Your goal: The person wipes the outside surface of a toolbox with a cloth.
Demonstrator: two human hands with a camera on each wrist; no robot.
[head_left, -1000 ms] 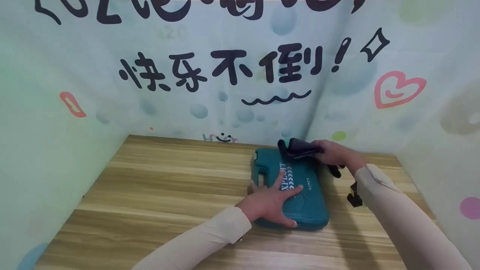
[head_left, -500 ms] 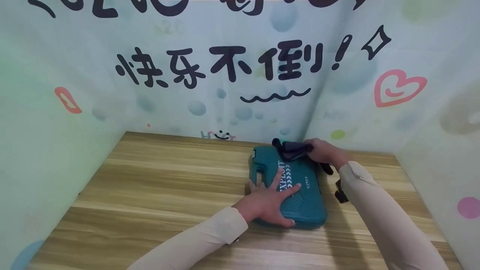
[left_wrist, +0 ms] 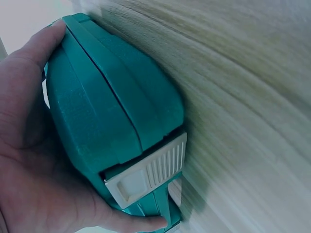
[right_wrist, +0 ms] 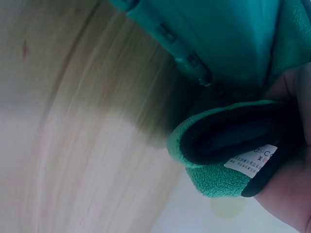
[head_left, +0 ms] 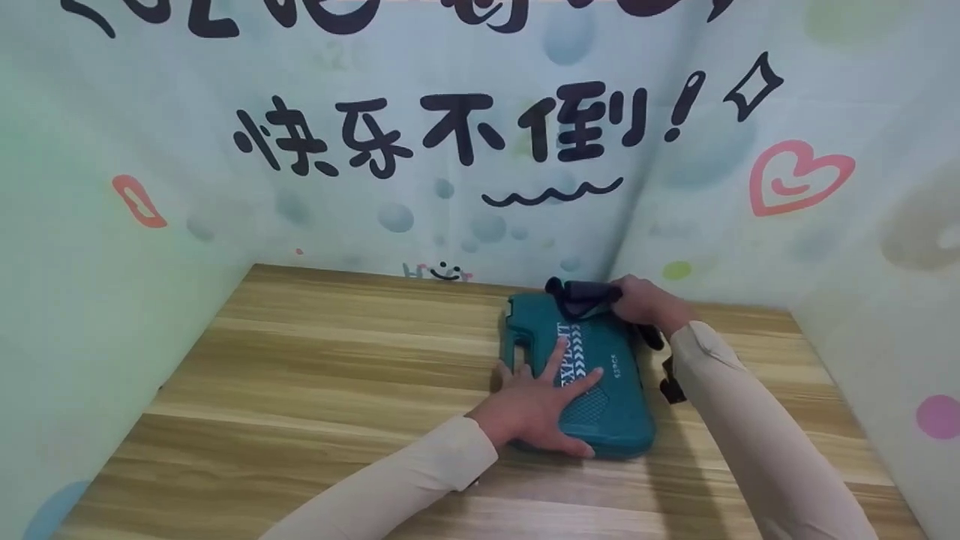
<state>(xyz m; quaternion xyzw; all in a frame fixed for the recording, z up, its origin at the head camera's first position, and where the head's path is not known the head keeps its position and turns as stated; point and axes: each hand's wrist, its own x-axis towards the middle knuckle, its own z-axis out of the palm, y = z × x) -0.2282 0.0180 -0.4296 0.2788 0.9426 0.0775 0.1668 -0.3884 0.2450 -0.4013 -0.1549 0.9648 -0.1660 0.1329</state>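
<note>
A teal plastic tool case [head_left: 600, 375] lies flat on the wooden table [head_left: 315, 375], printed lid up. My left hand [head_left: 536, 405] rests spread on the near half of the lid, fingers straight, thumb at its front edge; the left wrist view shows the palm [left_wrist: 29, 160] against the case [left_wrist: 107, 111] beside a white latch [left_wrist: 146, 177]. My right hand [head_left: 645, 304] grips a dark folded cloth [head_left: 577, 298] against the case's far end. In the right wrist view the cloth [right_wrist: 233, 145] has a green fleecy edge and a white label.
Printed fabric walls [head_left: 450, 150] close in the table at the back, left and right. A black strap [head_left: 671, 386] hangs at my right wrist. Bare wood stretches to the left of the case.
My right hand has slid the cloth a little to the left along the far end of the case. The left hand stays pressed on the lid.
</note>
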